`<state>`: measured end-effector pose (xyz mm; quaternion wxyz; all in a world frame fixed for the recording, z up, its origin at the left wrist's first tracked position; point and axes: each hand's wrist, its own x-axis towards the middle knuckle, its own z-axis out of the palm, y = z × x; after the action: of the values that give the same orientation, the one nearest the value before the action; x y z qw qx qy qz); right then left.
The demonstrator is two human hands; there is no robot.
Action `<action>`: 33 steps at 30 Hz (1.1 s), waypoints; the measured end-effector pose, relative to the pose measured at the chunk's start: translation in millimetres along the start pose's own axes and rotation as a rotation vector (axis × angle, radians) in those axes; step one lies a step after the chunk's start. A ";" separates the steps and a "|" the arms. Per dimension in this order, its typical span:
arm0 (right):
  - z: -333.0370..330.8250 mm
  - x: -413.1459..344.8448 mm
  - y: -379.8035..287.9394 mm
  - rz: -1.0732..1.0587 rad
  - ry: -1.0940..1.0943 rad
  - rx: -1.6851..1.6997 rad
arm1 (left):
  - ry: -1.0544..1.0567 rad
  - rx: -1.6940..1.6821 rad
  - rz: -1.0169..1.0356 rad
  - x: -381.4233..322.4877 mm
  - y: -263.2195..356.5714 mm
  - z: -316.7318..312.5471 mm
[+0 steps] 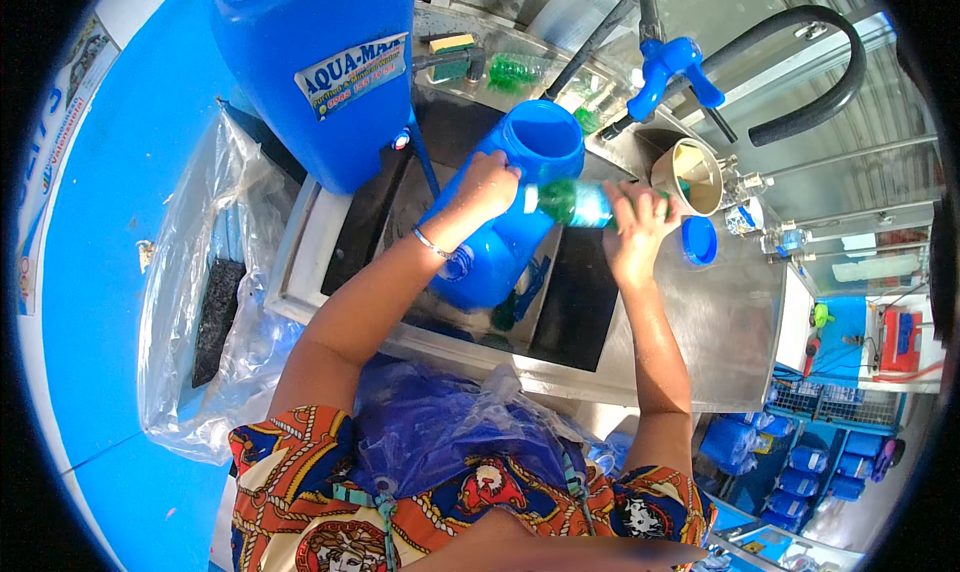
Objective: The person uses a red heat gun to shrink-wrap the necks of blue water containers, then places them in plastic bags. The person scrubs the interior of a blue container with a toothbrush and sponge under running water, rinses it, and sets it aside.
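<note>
My right hand (637, 227) is closed around a green plastic bottle (562, 203) with a white cap, held sideways, its cap toward my left hand. A wide-mouthed blue plastic jug (476, 272) leans in the sink (540, 302), with its uncapped mouth facing up and away from me. My left hand (489, 185) grips the jug just below its neck; the fingertips are partly hidden. Right of the bottle, a round blue lid (699, 240) lies on the steel counter (712, 317).
A big blue water container (322, 144) with a printed label and small tap stands at left. Blue-handled valve pipework (667, 69) rises behind the sink. A beige tub (686, 174), green bottles (514, 69) and a yellow-green sponge (451, 58) sit around it. Clear plastic sheeting (172, 347) hangs at left.
</note>
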<state>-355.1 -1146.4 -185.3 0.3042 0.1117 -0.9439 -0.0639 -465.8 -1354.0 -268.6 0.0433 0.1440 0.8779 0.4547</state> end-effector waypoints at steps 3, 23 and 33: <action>4.1 -3.6 2.0 -0.064 -0.003 0.038 | 0.013 -0.039 -0.023 -1.8 4.0 1.8; 121.5 -0.2 96.4 0.876 0.191 0.732 | -0.028 -0.062 -0.017 -8.6 7.4 6.5; 247.1 58.1 144.1 1.160 0.414 0.527 | 0.038 -0.009 -0.063 -21.6 17.6 2.1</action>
<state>-571.2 -1008.6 -324.9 0.4265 -0.3335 -0.7572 0.3653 -441.0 -1349.1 -256.7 0.0415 0.1072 0.8807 0.4596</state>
